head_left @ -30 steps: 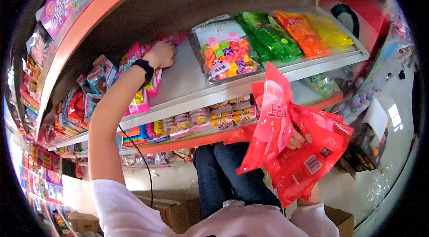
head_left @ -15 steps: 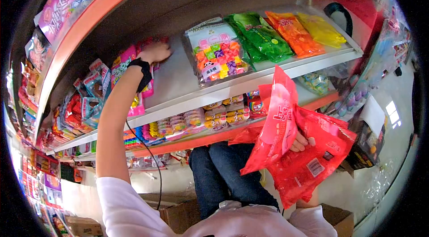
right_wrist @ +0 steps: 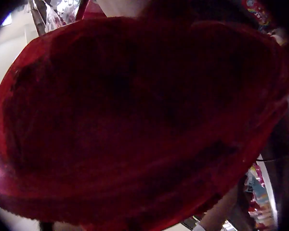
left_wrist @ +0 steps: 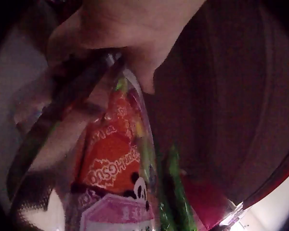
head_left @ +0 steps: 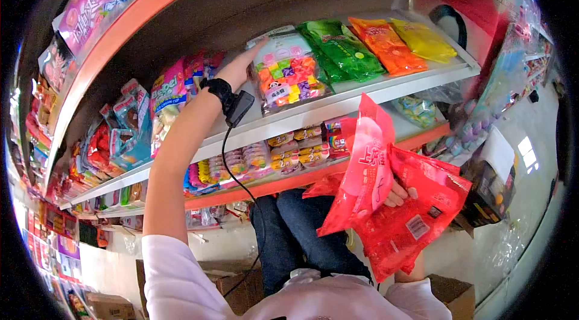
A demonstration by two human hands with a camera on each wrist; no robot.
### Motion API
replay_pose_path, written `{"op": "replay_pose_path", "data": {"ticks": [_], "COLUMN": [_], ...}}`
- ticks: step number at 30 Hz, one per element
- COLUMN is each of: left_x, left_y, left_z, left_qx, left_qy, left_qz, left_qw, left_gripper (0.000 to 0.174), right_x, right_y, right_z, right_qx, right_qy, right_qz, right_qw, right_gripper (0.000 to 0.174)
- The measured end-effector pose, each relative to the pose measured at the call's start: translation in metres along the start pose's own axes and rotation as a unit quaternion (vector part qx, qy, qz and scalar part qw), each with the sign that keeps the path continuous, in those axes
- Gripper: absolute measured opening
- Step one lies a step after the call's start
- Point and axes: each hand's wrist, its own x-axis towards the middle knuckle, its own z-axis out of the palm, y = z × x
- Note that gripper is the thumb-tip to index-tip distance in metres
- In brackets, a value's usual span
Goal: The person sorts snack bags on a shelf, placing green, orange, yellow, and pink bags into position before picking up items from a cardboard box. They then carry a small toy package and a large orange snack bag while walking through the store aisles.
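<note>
Head view: left hand (head_left: pixel 242 69) now at the upper left edge of the clear candy bag (head_left: pixel 289 82); half a second ago it was farther left, over the pink packs (head_left: pixel 169 100). These packs now show more of their printed fronts. Clear candy bag lies on the shelf (head_left: pixel 289 120), just left of the green bags (head_left: pixel 344 51). The orange bag (head_left: pixel 386 48) and yellow bag (head_left: pixel 424 41) keep their order farther right.

Left wrist view: fingers (left_wrist: pixel 147 82) pinch the top edge of the clear candy bag; detail dark and partly seen through the film.

Right hand (head_left: pixel 397 195): unchanged, fingers curled round the red bags (head_left: pixel 416 217), held in front of the shelf. Right wrist view is mostly filled by red wrapping; fingers cannot be made out there.

Also changed: black wrist unit (head_left: pixel 240 109) on the left wrist now shows plainly, its cord (head_left: pixel 241 184) hanging across the shelf front.
</note>
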Motion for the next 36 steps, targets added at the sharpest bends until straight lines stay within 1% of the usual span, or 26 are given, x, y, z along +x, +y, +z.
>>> {"op": "replay_pose_path", "data": {"ticks": [2,4,7,8,9,11,12,13,14,15,16,17,18,21,22,23,24,26,28,29,31,32,33,34,35,36], "left_x": [-0.001,-0.025,-0.025,-0.03,-0.037,-0.042,-0.041,-0.041,-0.041,-0.043,-0.046,-0.051,-0.058,-0.077,-0.078,-0.082,-0.076,-0.07,-0.068,-0.066,-0.07,-0.037,-0.027,-0.017,-0.009,-0.013], "left_y": [0.0,0.054,0.069,0.065,0.059,0.05,0.045,0.038,0.031,0.021,0.014,0.023,0.042,0.049,0.027,0.032,0.045,0.042,0.039,0.039,0.076,0.029,0.033,0.045,0.06,0.085], "left_z": [0.009,0.037,0.044,0.042,0.04,0.038,0.039,0.033,0.027,0.01,0.0,0.0,0.001,-0.027,-0.057,-0.061,-0.056,-0.065,-0.071,-0.074,-0.051,-0.097,-0.09,-0.072,-0.049,-0.018], "left_qx": [-0.054,-0.202,-0.174,-0.039,0.097,0.223,0.216,0.261,0.306,0.398,0.484,0.388,0.286,0.235,0.272,0.307,-0.018,-0.023,-0.029,0.027,0.138,0.1,0.284,0.457,0.61,0.641], "left_qy": [-0.002,0.015,0.042,0.031,0.019,0.034,0.06,0.057,0.056,0.026,-0.005,0.012,0.03,0.031,0.013,-0.005,0.11,0.132,0.153,0.145,0.124,0.027,0.08,0.129,0.172,0.164], "left_qz": [0.006,-0.157,-0.245,-0.193,-0.137,-0.095,-0.112,-0.083,-0.054,0.022,0.096,0.013,-0.069,-0.086,-0.037,0.011,-0.227,-0.247,-0.268,-0.28,-0.303,-0.238,-0.211,-0.173,-0.125,-0.084], "left_qw": [0.999,0.967,0.953,0.98,0.986,0.97,0.968,0.96,0.949,0.917,0.87,0.921,0.955,0.968,0.962,0.952,0.967,0.96,0.951,0.949,0.935,0.966,0.932,0.863,0.763,0.745], "left_gripper": [0.053,0.053,0.045,0.045,0.045,0.047,0.049,0.052,0.054,0.056,0.059,0.06,0.061,0.058,0.054,0.05,0.043,0.038,0.039,0.049,0.071,0.072,0.067,0.063,0.059,0.046], "right_x": [-0.002,-0.002,-0.006,-0.006,-0.007,-0.006,-0.008,-0.007,-0.007,-0.007,-0.008,-0.007,-0.008,-0.007,-0.008,-0.008,-0.009,-0.01,-0.01,-0.01,-0.011,-0.013,-0.013,-0.012,-0.014,-0.014], "right_y": [0.0,0.001,0.004,0.005,0.006,0.006,0.007,0.007,0.007,0.007,0.008,0.008,0.008,0.01,0.01,0.01,0.01,0.011,0.011,0.011,0.009,0.01,0.009,0.008,0.008,0.007], "right_z": [0.001,0.002,0.003,0.004,0.004,0.005,0.005,0.005,0.005,0.005,0.006,0.006,0.007,0.007,0.007,0.007,0.006,0.004,0.003,0.002,0.0,-0.002,-0.002,-0.002,-0.004,-0.004], "right_qx": [0.001,0.001,0.001,0.0,0.0,-0.001,0.0,0.0,-0.002,-0.002,-0.001,0.0,-0.001,-0.005,-0.004,-0.002,-0.002,-0.005,-0.003,-0.002,-0.001,0.0,-0.001,0.003,0.002,0.002], "right_qy": [-0.001,0.0,0.002,0.001,0.002,0.0,-0.001,0.0,0.001,0.001,0.0,0.0,0.0,0.001,0.0,0.0,0.001,-0.001,0.001,0.001,0.001,0.004,0.006,0.006,0.008,0.006], "right_qz": [0.002,0.003,0.005,0.008,0.007,0.006,0.008,0.007,0.008,0.006,0.007,0.009,0.009,0.01,0.01,0.011,0.011,0.013,0.012,0.013,0.01,0.01,0.01,0.008,0.005,0.003], "right_qw": [1.0,1.0,1.0,1.0,1.0,1.0,1.0,1.0,1.0,1.0,1.0,1.0,1.0,1.0,1.0,1.0,1.0,1.0,1.0,1.0,1.0,1.0,1.0,1.0,1.0,1.0], "right_gripper": [0.035,0.035,0.035,0.035,0.035,0.035,0.035,0.035,0.035,0.035,0.035,0.035,0.035,0.035,0.035,0.035,0.035,0.035,0.035,0.035,0.035,0.036,0.036,0.036,0.036,0.036]}}
